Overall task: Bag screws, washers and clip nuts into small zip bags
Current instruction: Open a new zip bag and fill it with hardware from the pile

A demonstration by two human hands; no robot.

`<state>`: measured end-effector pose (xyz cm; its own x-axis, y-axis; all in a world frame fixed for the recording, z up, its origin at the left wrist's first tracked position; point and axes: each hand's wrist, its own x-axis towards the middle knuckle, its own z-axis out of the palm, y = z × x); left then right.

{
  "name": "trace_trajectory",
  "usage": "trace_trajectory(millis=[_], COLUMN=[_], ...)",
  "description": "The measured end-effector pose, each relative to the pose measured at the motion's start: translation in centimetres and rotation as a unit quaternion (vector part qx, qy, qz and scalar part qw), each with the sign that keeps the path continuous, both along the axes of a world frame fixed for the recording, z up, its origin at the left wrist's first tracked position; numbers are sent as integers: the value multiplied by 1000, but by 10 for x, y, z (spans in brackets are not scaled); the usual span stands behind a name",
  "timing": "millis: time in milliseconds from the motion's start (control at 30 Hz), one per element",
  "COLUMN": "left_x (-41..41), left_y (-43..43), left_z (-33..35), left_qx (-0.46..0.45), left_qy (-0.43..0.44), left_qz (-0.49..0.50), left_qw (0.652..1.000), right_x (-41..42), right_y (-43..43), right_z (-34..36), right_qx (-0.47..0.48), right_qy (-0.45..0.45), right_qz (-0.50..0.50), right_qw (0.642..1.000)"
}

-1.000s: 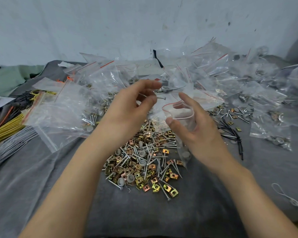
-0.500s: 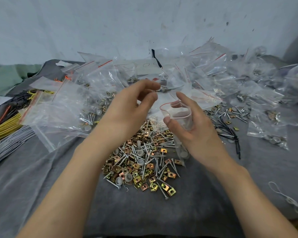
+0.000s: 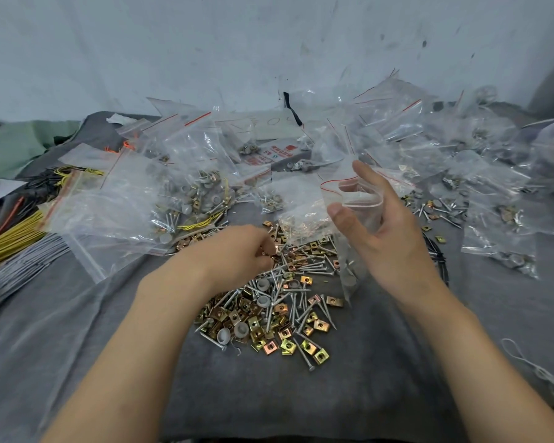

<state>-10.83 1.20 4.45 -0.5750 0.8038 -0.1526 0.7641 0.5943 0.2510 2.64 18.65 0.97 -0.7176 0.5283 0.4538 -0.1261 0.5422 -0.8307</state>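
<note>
Nearest me the grey cloth [image 3: 269, 404] lies bare, and on it sits the loose pile [image 3: 279, 311] of screws [image 3: 304, 266], brass-coloured clip nuts [image 3: 288, 343] and grey washers [image 3: 241, 329]. The big change is in the left hand [image 3: 237, 254]: a second ago it was up at the mouth of the bag with a screw pinched at its fingertips, and now it has dropped to the far edge of the pile, knuckles up and fingers curled down among the parts. I cannot tell whether they have closed on anything yet. The right hand [image 3: 387, 238] has hardly moved; it still holds the small zip bag [image 3: 362, 199] off the cloth, just above and beyond the pile. Its thumb is on the near lip and its fingers are behind the far one, so the red-striped mouth stays open. The bag hangs down with what looks like a washer and a screw or two at the bottom. I take it that the screw went in and the left hand is now after the next piece, so this bag is only partly filled and not ready to seal. Further back the filled bags [image 3: 179, 193] lie heaped right across, with yellow wires [image 3: 10, 238] off to the left and the pale wall [image 3: 269, 43] behind.
</note>
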Motion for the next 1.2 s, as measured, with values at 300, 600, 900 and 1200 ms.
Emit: trace_trajectory(millis=[300,600,900,1200], left_x=[-2,-4,19,23], left_y=[0,-6,7,19], left_z=[-2,30,47,30], left_qx=[7,328,431,435], left_qy=[-23,-4,-27,-35], left_qz=[-20,64,45,30], left_qw=[1000,943,901,899], right_x=[0,-2,-7,-4], right_y=[1,-3,-14,-12], right_z=[-2,-5,-10,-7], right_qx=[-3,14,60,50], right_qy=[0,-18,-31,-30], right_qz=[0,13,22,21], right_qw=[1000,1000,997,998])
